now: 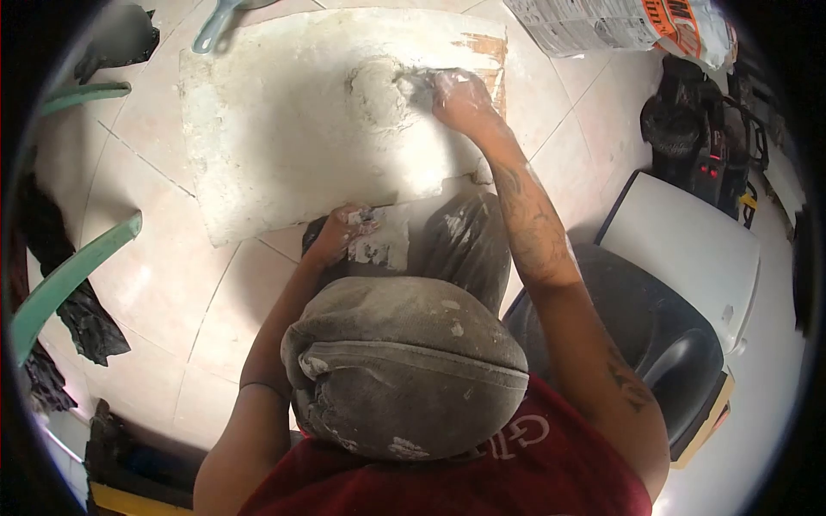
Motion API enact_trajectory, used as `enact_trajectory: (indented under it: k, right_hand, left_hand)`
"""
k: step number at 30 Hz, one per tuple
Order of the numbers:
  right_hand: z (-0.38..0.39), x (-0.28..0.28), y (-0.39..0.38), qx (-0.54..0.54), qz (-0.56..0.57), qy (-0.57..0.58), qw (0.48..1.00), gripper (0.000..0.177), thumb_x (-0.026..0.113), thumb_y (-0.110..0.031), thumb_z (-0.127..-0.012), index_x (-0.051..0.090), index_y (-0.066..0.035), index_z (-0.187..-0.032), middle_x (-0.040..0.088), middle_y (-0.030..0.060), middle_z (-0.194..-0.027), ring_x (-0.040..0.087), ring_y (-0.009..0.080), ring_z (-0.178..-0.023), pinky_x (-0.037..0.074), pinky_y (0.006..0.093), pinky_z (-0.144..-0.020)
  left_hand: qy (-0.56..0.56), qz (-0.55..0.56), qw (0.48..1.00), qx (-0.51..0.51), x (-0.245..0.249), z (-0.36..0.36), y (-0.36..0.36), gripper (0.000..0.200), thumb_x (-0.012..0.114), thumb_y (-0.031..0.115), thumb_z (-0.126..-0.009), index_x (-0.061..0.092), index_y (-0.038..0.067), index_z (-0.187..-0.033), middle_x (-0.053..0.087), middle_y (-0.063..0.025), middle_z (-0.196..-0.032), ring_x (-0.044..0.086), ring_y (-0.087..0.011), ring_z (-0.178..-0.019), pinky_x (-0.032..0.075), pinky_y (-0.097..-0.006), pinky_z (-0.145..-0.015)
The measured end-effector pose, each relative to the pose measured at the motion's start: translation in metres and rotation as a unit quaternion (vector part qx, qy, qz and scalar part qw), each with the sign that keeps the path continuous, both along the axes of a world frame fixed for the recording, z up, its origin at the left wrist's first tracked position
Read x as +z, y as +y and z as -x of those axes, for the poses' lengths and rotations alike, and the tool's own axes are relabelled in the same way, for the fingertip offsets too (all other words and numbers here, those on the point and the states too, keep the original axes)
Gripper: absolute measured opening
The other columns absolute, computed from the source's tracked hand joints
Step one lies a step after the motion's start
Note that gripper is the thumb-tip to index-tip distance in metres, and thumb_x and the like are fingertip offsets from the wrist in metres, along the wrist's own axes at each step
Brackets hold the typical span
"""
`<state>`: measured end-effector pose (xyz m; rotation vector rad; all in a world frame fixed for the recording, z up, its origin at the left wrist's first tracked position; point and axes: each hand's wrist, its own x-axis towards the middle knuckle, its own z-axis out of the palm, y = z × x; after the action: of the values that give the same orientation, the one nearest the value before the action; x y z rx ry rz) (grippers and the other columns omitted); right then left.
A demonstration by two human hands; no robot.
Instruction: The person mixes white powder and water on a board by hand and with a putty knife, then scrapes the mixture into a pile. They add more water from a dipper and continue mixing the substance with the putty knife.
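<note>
The right hand (pixel 462 99) is clenched, its fingers smeared white; whether they grasp a tool is too blurred to tell; just beside them, towards the left hand's side, a rough round mound of wet off-white paste (pixel 377 93) lies on a large whitish rectangular board (pixel 292 129); the left hand's (pixel 348 229) fingers grasp a flat, paste-smeared grey-white plate (pixel 389 241), near the board's closer edge.

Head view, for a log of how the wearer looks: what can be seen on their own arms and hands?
Both arms look bare, with no long sleeves below the dark red shirt. The right arm has dark tattoos on the forearm and higher up. The left arm has a thin dark band. The right hand and left hand are ungloved, with whitish smears.
</note>
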<state>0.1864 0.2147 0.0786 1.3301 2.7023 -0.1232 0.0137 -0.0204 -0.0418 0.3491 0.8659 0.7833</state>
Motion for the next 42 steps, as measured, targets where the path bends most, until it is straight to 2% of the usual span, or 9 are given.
enact_trajectory:
  k: [7, 11, 15, 19, 25, 31, 35, 39, 42]
  right_hand:
    - [0.007, -0.043, -0.013, 0.044, -0.027, 0.068, 0.996, 0.025, 0.064, -0.015, -0.075, 0.061, -0.006, -0.097, 0.064, 0.0136, -0.082, 0.062, 0.0275, -0.079, 0.051, 0.0377, -0.075]
    - [0.007, 0.015, 0.000, -0.088, 0.157, -0.061, 0.982, 0.016, 0.054, -0.012, -0.079, 0.062, -0.005, -0.091, 0.064, 0.0153, -0.082, 0.062, 0.0276, -0.083, 0.050, 0.0391, -0.077]
    - [-0.006, 0.032, 0.000, -0.187, 0.125, 0.050, 0.973, 0.031, 0.056, -0.017, -0.078, 0.059, 0.001, -0.103, 0.063, 0.0196, -0.088, 0.060, 0.0319, -0.089, 0.044, 0.0392, -0.085]
    - [-0.020, 0.018, -0.025, -0.355, 0.169, 0.170, 0.904, 0.047, 0.063, -0.021, -0.075, 0.052, 0.001, -0.115, 0.058, 0.0226, -0.103, 0.056, 0.0344, -0.098, 0.042, 0.0379, -0.089]
    - [0.001, 0.020, -0.053, -0.403, 0.193, 0.274, 0.851, 0.041, 0.059, -0.019, -0.074, 0.052, 0.005, -0.107, 0.057, 0.0277, -0.100, 0.054, 0.0399, -0.097, 0.044, 0.0436, -0.084]
    - [-0.004, -0.028, -0.076, -0.254, -0.070, 0.306, 0.915, 0.043, 0.058, -0.019, -0.076, 0.050, 0.003, -0.113, 0.058, 0.0252, -0.099, 0.054, 0.0420, -0.092, 0.043, 0.0461, -0.084]
    - [0.000, -0.021, -0.081, -0.295, -0.044, 0.336, 0.893, 0.038, 0.054, -0.015, -0.075, 0.055, 0.004, -0.108, 0.059, 0.0227, -0.099, 0.056, 0.0371, -0.093, 0.043, 0.0462, -0.085]
    - [-0.007, -0.035, -0.094, -0.141, -0.187, 0.221, 0.947, 0.051, 0.056, -0.018, -0.075, 0.048, -0.003, -0.122, 0.058, 0.0208, -0.107, 0.057, 0.0307, -0.096, 0.042, 0.0423, -0.085]
    - [-0.022, -0.042, -0.094, -0.182, -0.260, 0.198, 0.927, 0.048, 0.057, -0.016, -0.073, 0.052, -0.005, -0.119, 0.056, 0.0129, -0.115, 0.056, 0.0248, -0.099, 0.041, 0.0374, -0.087]
  left_hand:
    - [-0.082, 0.041, 0.996, -0.002, -0.014, 0.001, -0.001, 0.032, 0.059, -0.004, -0.079, 0.047, -0.007, -0.109, 0.058, -0.0155, -0.098, 0.062, -0.0223, -0.090, 0.052, -0.0255, -0.074]
    - [-0.080, 0.072, 0.994, -0.001, -0.008, 0.004, -0.002, 0.036, 0.058, -0.007, -0.077, 0.045, -0.007, -0.111, 0.058, -0.0165, -0.100, 0.062, -0.0228, -0.089, 0.053, -0.0262, -0.071]
    - [-0.043, 0.094, 0.986, 0.127, 0.017, -0.008, 0.009, 0.031, 0.057, -0.006, -0.078, 0.049, -0.006, -0.108, 0.060, -0.0151, -0.096, 0.063, -0.0220, -0.084, 0.053, -0.0285, -0.063]
    - [0.216, -0.022, 0.975, 0.036, 0.078, 0.021, 0.058, 0.020, 0.060, 0.004, -0.079, 0.058, -0.004, -0.098, 0.062, -0.0144, -0.085, 0.063, -0.0192, -0.080, 0.051, -0.0299, -0.062]
    - [0.608, -0.307, 0.731, 0.033, 0.121, 0.000, 0.132, 0.021, 0.061, 0.011, -0.077, 0.063, -0.003, -0.093, 0.064, -0.0161, -0.079, 0.062, -0.0238, -0.069, 0.048, -0.0342, -0.064]
    - [0.665, -0.326, 0.672, -0.012, 0.137, -0.042, 0.161, 0.027, 0.062, 0.020, -0.073, 0.065, 0.001, -0.092, 0.064, -0.0194, -0.083, 0.061, -0.0358, -0.076, 0.047, -0.0400, -0.069]
    - [0.706, -0.345, 0.617, -0.035, 0.117, -0.048, 0.163, 0.025, 0.060, 0.020, -0.073, 0.063, -0.003, -0.082, 0.062, -0.0189, -0.077, 0.061, -0.0346, -0.070, 0.046, -0.0422, -0.065]
    - [0.713, -0.305, 0.628, -0.062, 0.114, -0.041, 0.180, 0.023, 0.062, 0.018, -0.071, 0.062, -0.005, -0.078, 0.061, -0.0214, -0.074, 0.060, -0.0378, -0.070, 0.045, -0.0429, -0.065]
    - [0.692, -0.289, 0.661, -0.032, 0.122, -0.032, 0.190, 0.023, 0.064, 0.017, -0.071, 0.061, -0.005, -0.075, 0.061, -0.0230, -0.070, 0.059, -0.0396, -0.068, 0.045, -0.0433, -0.066]
